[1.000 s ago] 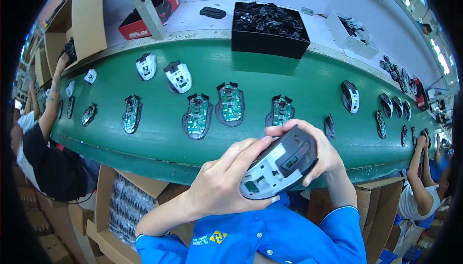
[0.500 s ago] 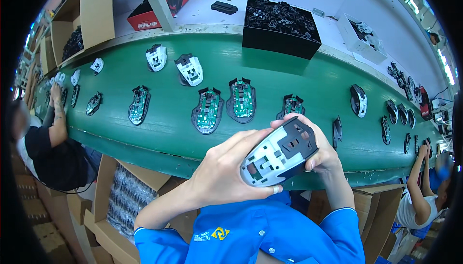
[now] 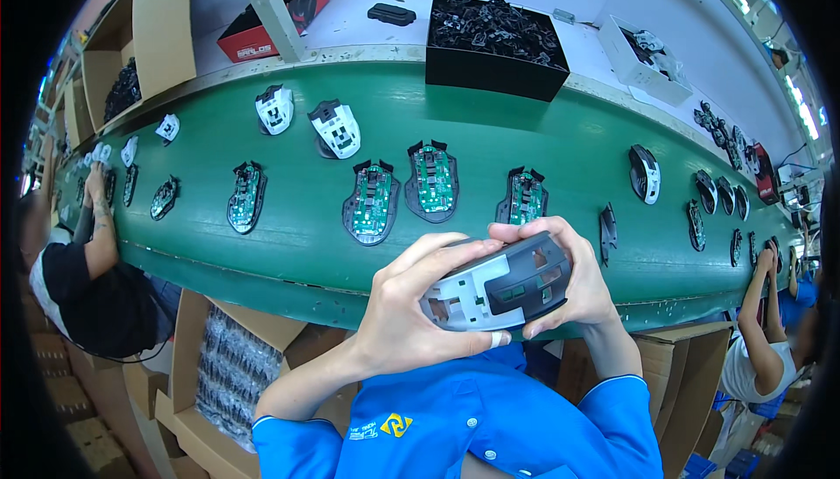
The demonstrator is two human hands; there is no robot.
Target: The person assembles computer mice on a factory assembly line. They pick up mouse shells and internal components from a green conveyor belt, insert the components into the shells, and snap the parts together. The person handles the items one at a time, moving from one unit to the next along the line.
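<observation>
Head view, surface: green belt (image 3: 302,208), uncovered circuit-board bases (image 3: 371,203) mid-row, loose white-black covers (image 3: 339,132) far left.
Mouse shell (image 3: 507,286): near, between hands.
Left hand (image 3: 401,304): pinching white end.
Right hand (image 3: 591,291): clasping black end.
Progress: held parts look joined; bases likely remain.

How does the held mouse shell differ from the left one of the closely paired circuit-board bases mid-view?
The mouse shell is raised between the left hand and right hand; the circuit-board base lies on the green surface.
The mouse shell is white and dark with openings; the base is mostly green with a dark rim.
Both have dark parts.
</observation>
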